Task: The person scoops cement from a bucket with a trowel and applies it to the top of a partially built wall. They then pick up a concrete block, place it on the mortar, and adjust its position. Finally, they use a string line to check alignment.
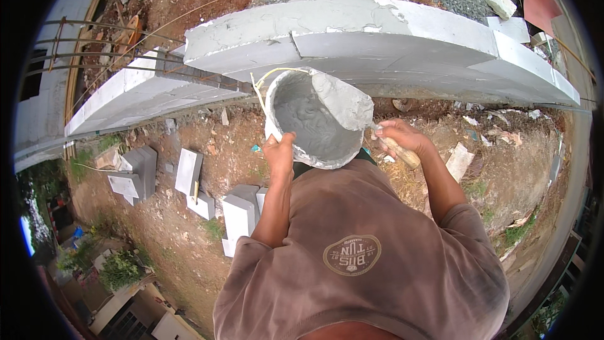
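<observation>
Left hand [279, 151] clamps the tilted mortar bucket [313, 119] by its rim while right hand [399, 137] grips a loaded trowel [343, 102]; mortar, seemingly wet, risks sliding off onto the ground short of the block wall [352, 38].

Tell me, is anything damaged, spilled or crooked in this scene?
Nothing spilled. The left hand grips the bucket of grey mortar; the right hand holds a loaded trowel. The block wall has a crack-like joint on top, and loose blocks lie scattered below.

Wet grey mortar [314, 127] looked smooth and glossy inside the crusted, perhaps plastic, bucket [272, 127]; beyond the bucket, matt, chalky block wall [377, 38]; trowel handle [401, 153] wooden.
</observation>
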A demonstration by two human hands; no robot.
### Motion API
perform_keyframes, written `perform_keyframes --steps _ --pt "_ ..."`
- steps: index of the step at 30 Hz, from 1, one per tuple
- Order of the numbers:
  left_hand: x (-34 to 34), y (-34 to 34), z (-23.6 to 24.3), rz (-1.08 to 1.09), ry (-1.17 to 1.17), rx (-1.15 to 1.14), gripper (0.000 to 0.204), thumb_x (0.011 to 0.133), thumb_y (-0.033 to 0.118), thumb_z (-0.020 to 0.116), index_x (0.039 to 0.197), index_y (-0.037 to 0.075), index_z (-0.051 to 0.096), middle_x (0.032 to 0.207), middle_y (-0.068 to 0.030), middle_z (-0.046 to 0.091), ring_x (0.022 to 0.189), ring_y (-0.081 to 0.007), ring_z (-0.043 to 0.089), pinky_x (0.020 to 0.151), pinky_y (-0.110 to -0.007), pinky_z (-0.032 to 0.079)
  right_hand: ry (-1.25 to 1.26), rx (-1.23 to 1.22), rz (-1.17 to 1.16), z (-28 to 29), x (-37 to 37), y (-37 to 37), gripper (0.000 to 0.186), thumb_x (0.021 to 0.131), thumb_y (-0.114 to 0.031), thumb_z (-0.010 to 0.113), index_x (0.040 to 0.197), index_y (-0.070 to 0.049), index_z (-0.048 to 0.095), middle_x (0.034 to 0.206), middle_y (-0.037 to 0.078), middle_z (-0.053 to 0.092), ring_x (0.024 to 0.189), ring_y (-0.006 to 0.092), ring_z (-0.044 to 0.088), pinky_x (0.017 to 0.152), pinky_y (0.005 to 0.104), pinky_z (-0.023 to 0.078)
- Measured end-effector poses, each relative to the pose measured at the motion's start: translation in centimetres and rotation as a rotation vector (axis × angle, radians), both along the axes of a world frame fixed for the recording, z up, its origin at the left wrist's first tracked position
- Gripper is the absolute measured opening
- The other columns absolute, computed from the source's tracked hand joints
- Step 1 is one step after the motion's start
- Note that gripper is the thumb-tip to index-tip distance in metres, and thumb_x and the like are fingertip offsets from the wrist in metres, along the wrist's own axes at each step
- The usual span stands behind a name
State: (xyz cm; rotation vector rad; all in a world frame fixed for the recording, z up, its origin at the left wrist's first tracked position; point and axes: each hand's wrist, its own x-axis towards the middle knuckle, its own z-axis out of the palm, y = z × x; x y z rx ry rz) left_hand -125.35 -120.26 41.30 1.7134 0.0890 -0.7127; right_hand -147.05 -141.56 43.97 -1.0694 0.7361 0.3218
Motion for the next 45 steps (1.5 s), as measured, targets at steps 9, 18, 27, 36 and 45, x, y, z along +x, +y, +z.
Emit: perform_keyframes --steps 9,18,27,36,45 --pt "-0.3 0.1 -1.4 -0.014 0.019 -0.007 0.009 0.073 0.007 0.061 0.072 0.006 0.052 0.065 0.0051 0.044 0.057 -0.005 0.037 0.051 -0.025 0.03 0.12 -1.217 -0.332 6.2 -2.3 -7.0 0.031 0.083 -0.024 0.053 0.103 -0.001 0.057 0.072 0.014 0.062 0.064 0.0255 0.06 0.06 0.0369 0.045" --pt "-0.4 1.3 -1.7 0.039 0.019 -0.021 0.008 0.073 0.006 0.061 0.078 0.004 0.055 0.067 0.0048 0.045 0.057 -0.0053 0.039 0.052 -0.024 0.032 0.427 -1.58 0.025 5.7 -0.1 -6.3 0.045 0.083 -0.025 0.058 0.124 -0.008 0.051 0.094 0.016 0.055 0.084 0.0339 0.058 0.073 0.0463 0.046" --pt "-0.3 2.7 -2.2 0.088 0.013 -0.034 0.012 0.072 0.003 0.061 0.083 -0.001 0.056 0.07 0.0017 0.048 0.06 -0.0075 0.043 0.055 -0.025 0.035 0.542 -1.814 -0.008 5.1 -3.2 -12.3 0.049 0.081 -0.021 0.061 0.128 -0.012 0.049 0.09 0.015 0.054 0.084 0.0333 0.057 0.072 0.0446 0.047" --pt "0.1 2.8 -3.1 0.097 0.003 -0.009 0.011 0.072 0.006 0.062 0.079 0.001 0.056 0.072 0.0013 0.05 0.062 -0.0085 0.044 0.057 -0.025 0.035 0.234 -1.412 -0.298 1.1 -1.6 -6.0 0.053 0.08 -0.028 0.062 0.124 0.0 0.05 0.107 0.025 0.059 0.1 0.0396 0.057 0.085 0.043 0.045" --pt "0.3 2.6 -2.5 0.052 0.0 0.035 0.011 0.072 0.008 0.064 0.077 0.004 0.055 0.07 0.0024 0.049 0.06 -0.0078 0.042 0.055 -0.024 0.034 0.519 -1.742 -0.308 -0.9 -4.9 -8.0 0.046 0.08 -0.022 0.062 0.124 -0.01 0.053 0.085 0.014 0.051 0.085 0.0307 0.052 0.074 0.0433 0.045"
